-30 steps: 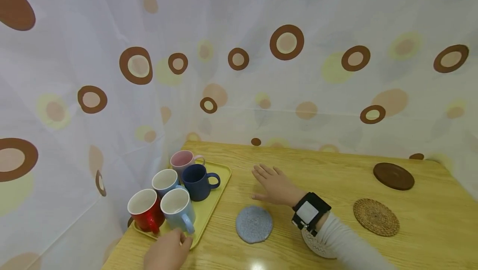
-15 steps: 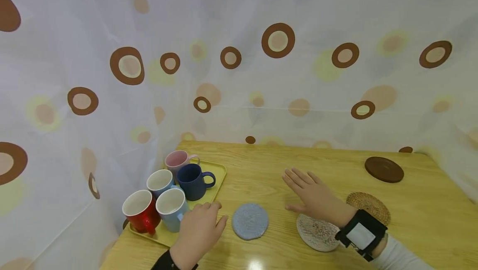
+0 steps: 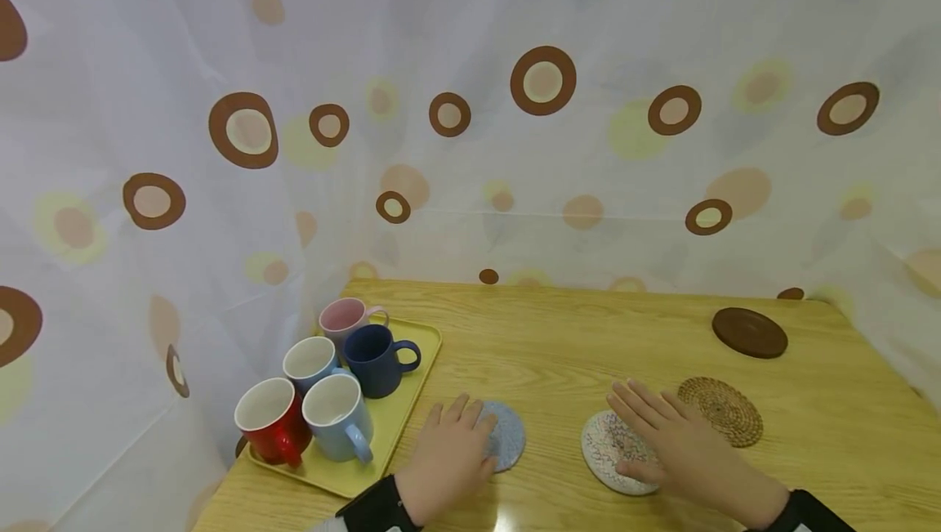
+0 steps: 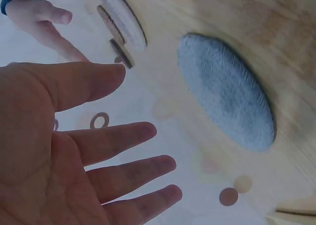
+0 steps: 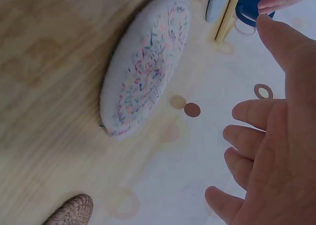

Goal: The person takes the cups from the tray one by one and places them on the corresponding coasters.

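My left hand, fingers spread, hovers at the left side of a round blue-grey coaster and partly covers it in the head view. In the left wrist view the whole coaster shows apart from the fingertips. Over the right part of a white speckled coaster is my right hand, its fingers straight and holding nothing. The right wrist view shows this coaster flat on the table, with multicoloured flecks, clear of the fingers.
A yellow tray at the left bears several mugs: a red mug, a dark blue mug, a pink mug and light blue ones. Right of the hands lie a woven coaster and a dark brown coaster. A patterned curtain surrounds the table.
My left hand has moved right from the tray's front edge to the blue-grey coaster, its fingers opening out. My right hand has shifted right and nearer, over the speckled coaster.
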Available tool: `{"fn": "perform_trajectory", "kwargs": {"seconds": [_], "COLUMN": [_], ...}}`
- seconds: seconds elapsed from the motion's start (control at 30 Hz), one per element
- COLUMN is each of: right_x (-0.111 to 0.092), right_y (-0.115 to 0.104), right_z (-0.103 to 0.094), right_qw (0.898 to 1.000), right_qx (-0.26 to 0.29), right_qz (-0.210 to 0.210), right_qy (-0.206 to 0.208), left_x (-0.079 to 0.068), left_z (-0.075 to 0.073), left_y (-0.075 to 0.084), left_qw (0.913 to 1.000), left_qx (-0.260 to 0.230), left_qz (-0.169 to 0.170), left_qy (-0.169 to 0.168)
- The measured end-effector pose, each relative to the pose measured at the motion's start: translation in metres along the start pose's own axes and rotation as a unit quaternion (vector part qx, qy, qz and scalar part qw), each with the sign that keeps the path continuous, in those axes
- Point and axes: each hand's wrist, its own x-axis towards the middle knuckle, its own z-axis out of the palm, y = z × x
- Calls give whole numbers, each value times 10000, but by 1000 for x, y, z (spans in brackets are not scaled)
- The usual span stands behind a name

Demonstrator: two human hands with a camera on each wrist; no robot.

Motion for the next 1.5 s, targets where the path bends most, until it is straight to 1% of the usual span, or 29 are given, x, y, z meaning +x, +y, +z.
{"fn": "perform_trajectory", "kwargs": {"seconds": [0.1, 0.17, 0.23, 0.37, 0.57, 0.63, 0.8, 0.87, 0.93, 1.1, 1.17, 1.27, 1.33, 1.5], "right_x": [-10, -14, -16, -18, -24, -25, -25, -24, -24, -21, -19, -17, -16, -14], "right_y": [-5, -9, -12, -18, -21, -21, -21, -22, -22, -24, -25, -26, -27, -26], "right_z": [3, 5, 7, 11, 17, 18, 19, 19, 18, 15, 14, 13, 13, 11], "right_qw": [9999, 9998, 9998, 9997, 9997, 9996, 9995, 9995, 9995, 9988, 9983, 9982, 9982, 9977], "right_qx": [57, 112, 105, 134, 210, 274, 310, 302, 294, 412, 474, 519, 536, 591], "right_qz": [-117, -145, -183, -172, -68, -10, 91, 114, 140, 274, 317, 293, 269, 330], "right_qy": [5, -62, -29, 101, 89, 65, 9, 3, -2, -51, -69, -16, 21, 11], "left_x": [0, 0, 0, 1, 3, 4, 12, 17, 23, 45, 53, 66, 75, 97], "left_z": [10, 16, 21, 27, 31, 32, 36, 37, 38, 42, 45, 47, 47, 44], "left_y": [5, 8, 9, 11, 12, 13, 14, 13, 12, 9, 7, 3, 1, -6], "left_qw": [9994, 9990, 9985, 9974, 9954, 9957, 9982, 9986, 9986, 9991, 9990, 9978, 9962, 9938], "left_qx": [104, 75, -20, -222, -557, -532, -237, -185, -216, -299, -378, -581, -761, -983], "left_qz": [252, 359, 422, 451, 429, 423, 474, 461, 389, 100, 4, -118, -209, -380], "left_qy": [-218, -272, -336, -511, -655, -631, -271, -195, -287, -284, -238, -284, -366, -354]}}
